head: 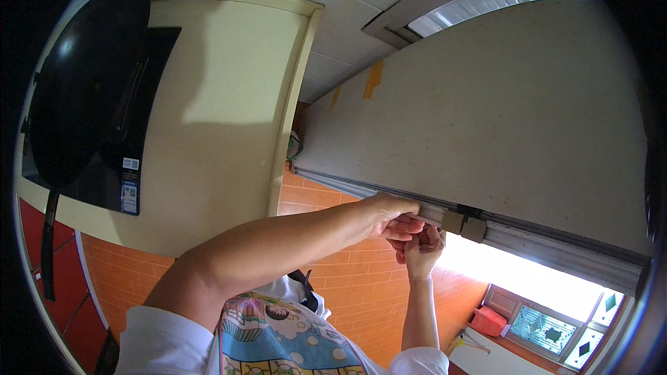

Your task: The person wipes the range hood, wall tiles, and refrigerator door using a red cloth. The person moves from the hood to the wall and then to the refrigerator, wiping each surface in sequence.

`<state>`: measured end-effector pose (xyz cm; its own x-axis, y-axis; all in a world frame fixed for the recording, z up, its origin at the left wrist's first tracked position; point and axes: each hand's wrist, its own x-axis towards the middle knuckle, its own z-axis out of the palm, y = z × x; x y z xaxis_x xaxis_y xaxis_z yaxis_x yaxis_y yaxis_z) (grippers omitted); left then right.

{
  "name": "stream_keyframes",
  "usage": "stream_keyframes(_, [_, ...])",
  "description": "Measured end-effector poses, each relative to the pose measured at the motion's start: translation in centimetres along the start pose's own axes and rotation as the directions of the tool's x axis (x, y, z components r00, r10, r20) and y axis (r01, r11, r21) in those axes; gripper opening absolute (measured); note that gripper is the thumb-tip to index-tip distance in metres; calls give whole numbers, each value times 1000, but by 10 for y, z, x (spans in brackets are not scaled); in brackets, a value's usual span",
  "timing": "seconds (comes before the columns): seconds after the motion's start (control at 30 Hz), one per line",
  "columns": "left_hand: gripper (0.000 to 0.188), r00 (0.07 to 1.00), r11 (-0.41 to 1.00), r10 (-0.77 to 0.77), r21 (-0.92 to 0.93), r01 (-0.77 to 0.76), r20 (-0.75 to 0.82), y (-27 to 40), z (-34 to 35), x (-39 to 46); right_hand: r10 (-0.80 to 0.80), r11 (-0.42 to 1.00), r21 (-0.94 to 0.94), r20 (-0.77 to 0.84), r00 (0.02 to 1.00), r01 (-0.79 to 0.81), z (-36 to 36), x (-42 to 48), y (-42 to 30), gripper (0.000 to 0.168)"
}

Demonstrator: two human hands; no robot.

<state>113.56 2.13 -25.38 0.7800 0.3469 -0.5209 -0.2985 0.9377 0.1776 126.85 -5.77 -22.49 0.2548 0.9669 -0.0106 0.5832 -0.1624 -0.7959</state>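
Observation:
My left hand point(394, 217) is at the lower edge of a large pale flat panel point(469, 125), against its grey edge trim point(552, 252). Its fingers are curled, and the trim partly hides the fingertips. Just below and to the right, my right hand point(423, 249) is raised with bent fingers close to the left one. A thin, light strip point(426, 220) shows between the hands and the trim; whether it is held is unclear. Two tan blocks point(462, 225) sit on the trim right beside my hands, with a black piece between them.
A black wok point(91, 83) with a long handle rests on a black glass cooktop point(130, 114) at the left, on a cream counter point(229, 166). Orange tiles point(359, 276) cover the floor. A red plastic container point(488, 321) stands by patterned window panes point(544, 329) at lower right.

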Motion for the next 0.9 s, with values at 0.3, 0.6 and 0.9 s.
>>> stream_keyframes(0.3, [23,947,884,221,457,-93,-235,-10,-56,13,-191,951,-251,-13,981,182,-3,2,7,33])
stream_keyframes(0.6, [28,863,856,428,425,-293,-267,-30,-77,28,-215,948,-240,6,977,210,-4,4,8,33])
stream_keyframes(0.9, [37,929,898,295,396,-190,-223,-18,-79,27,-191,936,-301,-2,982,182,-6,4,17,31])
